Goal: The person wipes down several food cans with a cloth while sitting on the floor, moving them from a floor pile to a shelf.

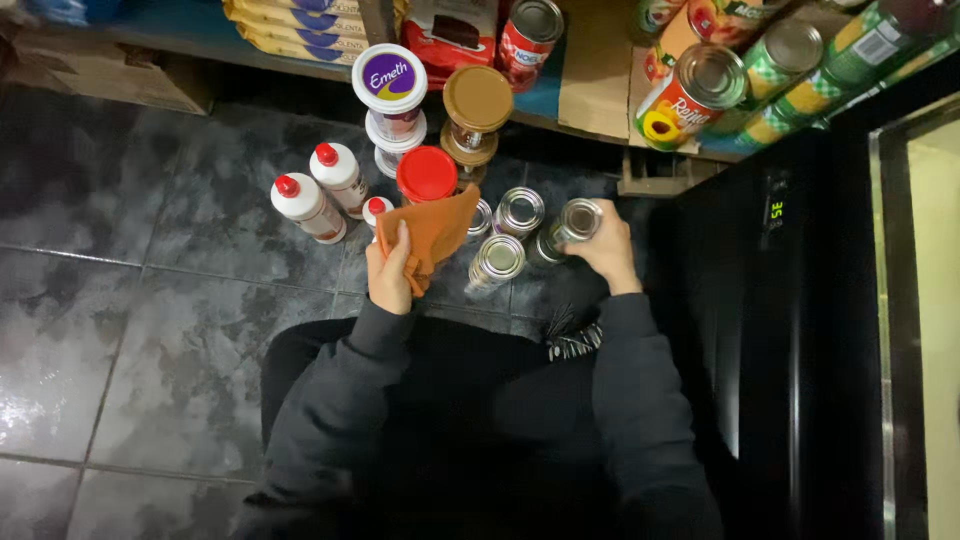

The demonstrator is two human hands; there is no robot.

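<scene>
Dark, soft sleeves (340, 400) and a dark lap fill the bottom of the view, closest to the lens, above a glossy grey tiled floor (130, 300) with pale grout lines. Both forearms reach forward from there toward a cluster of metal cans (497, 260) standing on the floor, which serves as the landmark here.

The left hand (390, 275) lies just left of the cans, knuckles up, its fingers (402, 240) clenched on a bunched orange cloth (435, 232); the matte, crumpled fabric spills from the fingers toward the cans and rises to a soft peak. The right hand (605, 250) sits at the right edge of the cans, wrist bent, its fingers wrapped round a tilted cylindrical can (572, 222) with a shiny ringed lid; the can lies in the curl of the fingers, lid end pointing away from the palm.

Left of the cans stand two white plastic bottles (322, 190) with red caps. Behind the cans are a round red lid (427, 173), a stacked white tub (390, 85) and a jar with a tan lid (477, 100). Further behind, a low shelf (590, 80) holds more tins and packets. Right of the cans stands a black glossy cabinet (760, 300).
</scene>
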